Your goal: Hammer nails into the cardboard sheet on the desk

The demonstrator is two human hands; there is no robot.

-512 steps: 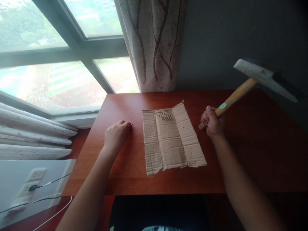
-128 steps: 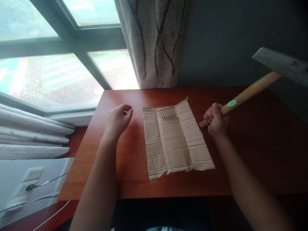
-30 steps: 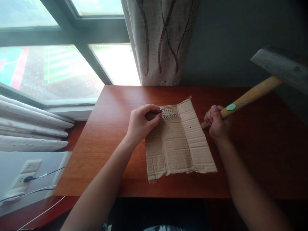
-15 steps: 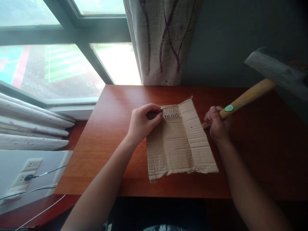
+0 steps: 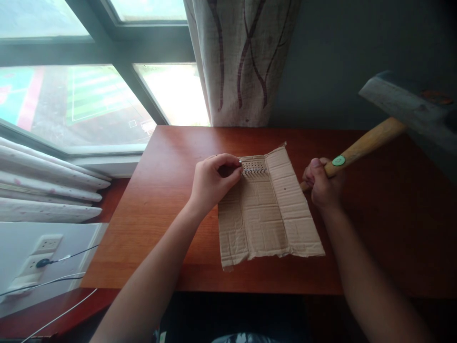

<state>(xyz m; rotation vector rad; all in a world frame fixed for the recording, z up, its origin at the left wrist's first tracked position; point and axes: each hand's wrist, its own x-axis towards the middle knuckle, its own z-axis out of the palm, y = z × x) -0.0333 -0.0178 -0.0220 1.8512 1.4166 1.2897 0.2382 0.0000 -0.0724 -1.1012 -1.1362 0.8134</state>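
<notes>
A creased sheet of brown cardboard (image 5: 266, 212) lies flat on a red-brown wooden table (image 5: 167, 224). Near its far edge stands a small row of nails (image 5: 254, 167) among punched holes. My left hand (image 5: 212, 183) rests on the cardboard's left part, thumb and forefinger pinched on a small nail at the left end of that row. My right hand (image 5: 321, 183) is closed round the wooden handle of a hammer (image 5: 360, 145), held up at the right of the cardboard, its grey metal head (image 5: 410, 107) raised high at the right.
A patterned curtain (image 5: 243, 57) hangs behind the table beside a large window (image 5: 89, 95). A grey wall stands at the back right. At lower left are wall sockets (image 5: 39, 252) with a plugged cable, and rolled pale fabric (image 5: 46, 186).
My left hand went from the bare table on the left to the nail row on the cardboard, pinching a nail there. Over the last second both hands and the hammer have barely moved.
</notes>
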